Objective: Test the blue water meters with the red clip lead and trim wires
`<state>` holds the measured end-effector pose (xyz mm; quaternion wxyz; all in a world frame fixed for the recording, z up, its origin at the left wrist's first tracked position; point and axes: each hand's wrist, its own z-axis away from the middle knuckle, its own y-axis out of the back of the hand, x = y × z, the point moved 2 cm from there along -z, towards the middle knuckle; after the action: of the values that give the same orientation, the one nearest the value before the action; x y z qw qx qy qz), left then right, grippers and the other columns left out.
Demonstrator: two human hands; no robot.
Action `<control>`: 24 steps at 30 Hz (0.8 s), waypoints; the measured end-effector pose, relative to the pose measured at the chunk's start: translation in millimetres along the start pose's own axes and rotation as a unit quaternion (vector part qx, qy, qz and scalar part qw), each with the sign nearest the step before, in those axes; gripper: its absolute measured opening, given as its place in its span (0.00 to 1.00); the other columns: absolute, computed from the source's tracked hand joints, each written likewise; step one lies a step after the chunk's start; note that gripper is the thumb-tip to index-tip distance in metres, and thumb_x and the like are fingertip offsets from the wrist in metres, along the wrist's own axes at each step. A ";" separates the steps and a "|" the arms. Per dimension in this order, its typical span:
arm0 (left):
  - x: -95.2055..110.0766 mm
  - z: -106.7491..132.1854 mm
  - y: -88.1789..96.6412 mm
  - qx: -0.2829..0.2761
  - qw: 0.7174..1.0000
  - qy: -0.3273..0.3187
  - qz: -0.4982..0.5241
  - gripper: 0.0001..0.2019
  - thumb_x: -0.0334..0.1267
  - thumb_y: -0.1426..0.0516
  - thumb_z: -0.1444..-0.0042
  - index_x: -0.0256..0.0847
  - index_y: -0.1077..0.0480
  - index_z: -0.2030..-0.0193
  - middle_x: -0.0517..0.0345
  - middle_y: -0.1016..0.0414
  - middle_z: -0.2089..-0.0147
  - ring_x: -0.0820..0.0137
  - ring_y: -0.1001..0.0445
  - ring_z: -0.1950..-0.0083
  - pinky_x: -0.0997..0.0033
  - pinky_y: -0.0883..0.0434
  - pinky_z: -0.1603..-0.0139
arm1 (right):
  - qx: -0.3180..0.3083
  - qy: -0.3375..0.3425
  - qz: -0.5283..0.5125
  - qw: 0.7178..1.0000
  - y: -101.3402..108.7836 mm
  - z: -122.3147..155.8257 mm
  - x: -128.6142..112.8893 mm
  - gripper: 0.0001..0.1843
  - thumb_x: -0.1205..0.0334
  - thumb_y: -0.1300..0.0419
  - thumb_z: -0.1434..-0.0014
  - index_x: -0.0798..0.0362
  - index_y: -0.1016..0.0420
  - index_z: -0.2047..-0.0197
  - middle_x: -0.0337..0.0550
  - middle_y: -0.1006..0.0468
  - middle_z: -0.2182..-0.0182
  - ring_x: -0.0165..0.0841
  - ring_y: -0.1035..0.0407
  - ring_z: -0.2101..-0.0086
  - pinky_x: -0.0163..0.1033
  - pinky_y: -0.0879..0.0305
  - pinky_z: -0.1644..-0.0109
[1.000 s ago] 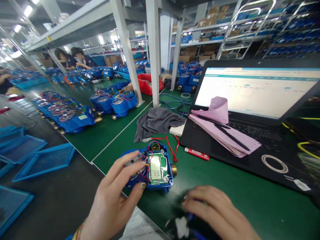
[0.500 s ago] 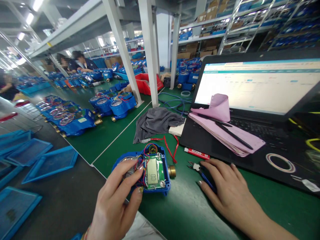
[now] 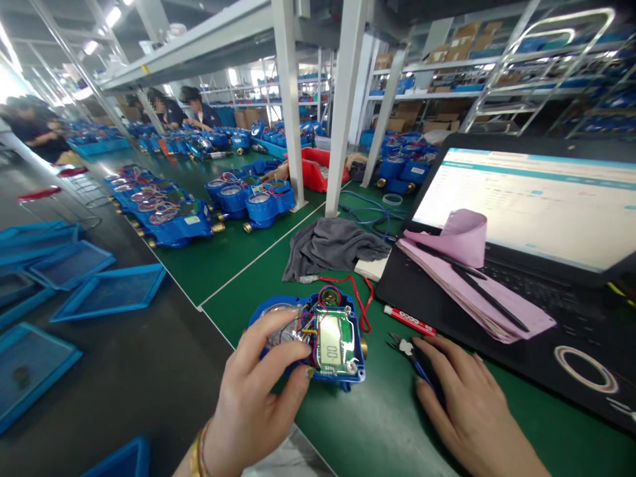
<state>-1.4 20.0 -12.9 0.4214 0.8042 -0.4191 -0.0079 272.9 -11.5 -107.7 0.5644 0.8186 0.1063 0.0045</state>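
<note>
A blue water meter [image 3: 328, 341] lies open on the green bench, showing a green circuit board with a small LCD and coloured wires. My left hand [image 3: 258, 397] grips its left side, thumb at the lower edge of the board, fingers curled over the round dial. My right hand [image 3: 467, 411] lies over small blue-handled cutters [image 3: 410, 358] just right of the meter, fingers closed around the handles. The cutter jaws poke out toward the meter.
An open black laptop [image 3: 521, 265] with pink papers [image 3: 472, 285] and a pen stands at right. A red lighter [image 3: 410, 321], grey cloth [image 3: 332, 245], red lead, tape ring [image 3: 586, 371] lie nearby. More blue meters [image 3: 248, 195] fill the bench behind. Blue trays [image 3: 106, 291] at left. Other people work far back.
My right hand came up from the near edge, blurred, and settled on the cutters beside the meter. My left hand stays on the meter. The view shifted slightly.
</note>
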 end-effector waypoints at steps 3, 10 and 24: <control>-0.7 1.5 0.6 -0.010 1.000 0.001 0.018 0.10 0.26 0.47 0.42 0.43 0.32 0.57 0.53 0.37 0.43 0.67 0.34 0.43 0.65 0.31 0.46 | 0.007 0.010 0.004 1.000 -1.0 -0.1 0.5 0.19 0.58 0.55 0.36 0.52 0.42 0.43 0.55 0.33 0.49 0.47 0.33 0.51 0.64 0.37 0.48; -1.3 6.7 -0.4 0.004 0.999 -0.026 0.039 0.10 0.25 0.47 0.44 0.40 0.30 0.58 0.51 0.39 0.43 0.65 0.35 0.42 0.63 0.34 0.40 | -0.001 0.032 0.009 0.999 -3.8 0.0 6.6 0.20 0.57 0.53 0.37 0.51 0.43 0.43 0.54 0.33 0.50 0.46 0.32 0.53 0.58 0.31 0.52; -11.2 2.3 -2.9 0.015 0.999 -0.028 0.042 0.08 0.28 0.46 0.40 0.36 0.33 0.54 0.51 0.34 0.45 0.71 0.35 0.41 0.75 0.40 0.37 | -0.001 -0.003 -0.067 0.998 -3.2 2.7 0.6 0.20 0.57 0.52 0.36 0.48 0.42 0.42 0.52 0.37 0.46 0.44 0.36 0.48 0.56 0.33 0.47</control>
<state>-7.6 26.9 -20.1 0.3975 0.7914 -0.4644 -0.0064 273.4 -12.9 -111.7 0.5649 0.8090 0.1588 -0.0355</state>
